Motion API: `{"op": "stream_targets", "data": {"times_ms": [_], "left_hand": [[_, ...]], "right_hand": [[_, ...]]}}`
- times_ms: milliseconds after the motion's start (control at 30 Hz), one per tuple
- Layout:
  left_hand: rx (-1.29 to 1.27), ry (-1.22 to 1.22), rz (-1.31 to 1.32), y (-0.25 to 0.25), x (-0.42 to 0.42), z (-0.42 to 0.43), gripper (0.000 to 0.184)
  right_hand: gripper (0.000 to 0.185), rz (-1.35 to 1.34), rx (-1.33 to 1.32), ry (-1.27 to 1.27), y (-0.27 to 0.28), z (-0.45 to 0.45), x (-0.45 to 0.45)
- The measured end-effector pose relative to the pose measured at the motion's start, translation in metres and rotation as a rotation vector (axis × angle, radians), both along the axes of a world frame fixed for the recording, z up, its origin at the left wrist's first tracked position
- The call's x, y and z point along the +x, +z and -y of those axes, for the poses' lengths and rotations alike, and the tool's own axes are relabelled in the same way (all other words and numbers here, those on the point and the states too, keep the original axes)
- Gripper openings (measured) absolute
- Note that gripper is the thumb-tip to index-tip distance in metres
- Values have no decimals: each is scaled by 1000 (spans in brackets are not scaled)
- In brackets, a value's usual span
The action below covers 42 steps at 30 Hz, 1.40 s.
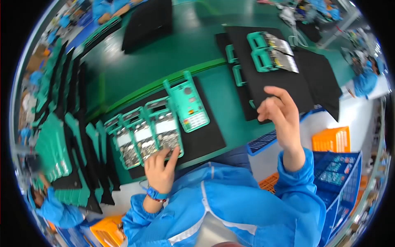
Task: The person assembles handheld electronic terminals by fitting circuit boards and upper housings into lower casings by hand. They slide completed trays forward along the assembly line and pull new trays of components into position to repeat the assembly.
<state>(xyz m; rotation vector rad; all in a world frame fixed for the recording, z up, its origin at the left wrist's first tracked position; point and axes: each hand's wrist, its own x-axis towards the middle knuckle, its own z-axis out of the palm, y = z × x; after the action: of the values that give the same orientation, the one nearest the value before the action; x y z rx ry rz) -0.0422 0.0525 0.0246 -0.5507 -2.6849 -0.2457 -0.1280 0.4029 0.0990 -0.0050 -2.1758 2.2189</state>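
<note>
My left hand [160, 171], with a blue watch on its wrist, lies at the lower edge of a green frame holding a circuit board [166, 129]. Its fingers are spread and seem to touch the lower end of that frame; no grip shows. Two similar green frames with boards, a middle one [145, 138] and a left one [125, 144], lie alongside. To their right is a green housing [189, 105] with a light keypad-like grid, face up. My right hand [282, 115] hangs in the air beside a black board, fingers half curled and apart, with nothing visible in them.
A black mat [210, 140] lies under the devices. At upper right, a black board [247, 49] carries green frames with silvery sheets [284, 53]. Stacked green and black panels [53, 144] stand at left. Blue crates [337, 173] and an orange basket [331, 140] are beside me. Other people work around.
</note>
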Motion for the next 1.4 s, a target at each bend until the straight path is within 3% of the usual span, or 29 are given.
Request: {"op": "stream_targets", "data": {"times_ms": [167,267,300,333,367,400,467,500,533,567,600,700,733,767,833,900,967,1000,1033,1067,1200,1400], "left_hand": [[123,-19,95,-4,-1,-7,48],[137,-9,59,6,0,-14,34],[252,-22,122,11,3,-17,34],[366,-32,183,14,8,-20,34],[482,-37,241,17,13,-21,34],[639,-85,334,20,17,-21,32],[1064,-104,761,28,22,-23,42],[1281,-117,975,30,22,-25,49],[1435,-226,1110,24,17,-27,76],[1546,-231,1137,25,12,-36,87],[1748,-236,1191,35,6,-45,85],[2034,-183,1312,41,-3,-38,72],[2074,-183,1351,41,-5,-35,65],[2124,-39,1192,46,-6,-43,55],[1973,-56,1003,29,-8,-41,51],[1804,66,1018,34,-5,-36,55],[1568,-96,740,32,-7,-41,63],[1587,-131,696,34,-6,-44,70],[1309,-136,551,29,-7,-41,70],[1283,-135,536,27,-5,-42,71],[1089,-97,453,30,-2,-40,71],[1062,-87,498,30,4,-35,67]], "right_hand": [[53,311,-500,-138,-11,-71,-58],[32,329,-907,-69,-39,-106,-115],[28,370,-1031,-93,-39,-105,-124],[27,303,-977,-153,-41,-96,-124],[25,273,-965,33,-52,-95,-118],[25,185,-831,-47,-45,-70,-103],[26,62,-541,-141,-21,-6,-59],[23,-23,-364,-122,-26,19,-36],[22,-110,-190,-119,-31,44,-13],[13,-284,32,-25,-36,58,0],[10,-478,229,37,-41,72,13],[42,-963,598,232,-54,97,30],[44,-973,644,275,-53,101,32],[47,-986,692,317,-49,103,31],[42,-813,734,432,-38,104,31],[45,-687,496,372,-38,101,27],[53,-600,365,347,-30,102,25],[57,-552,324,352,-21,109,24],[60,-509,314,379,-14,117,23],[63,-454,285,386,-16,126,24],[25,-379,240,486,-35,139,24],[21,-352,189,533,-36,136,23]]}}
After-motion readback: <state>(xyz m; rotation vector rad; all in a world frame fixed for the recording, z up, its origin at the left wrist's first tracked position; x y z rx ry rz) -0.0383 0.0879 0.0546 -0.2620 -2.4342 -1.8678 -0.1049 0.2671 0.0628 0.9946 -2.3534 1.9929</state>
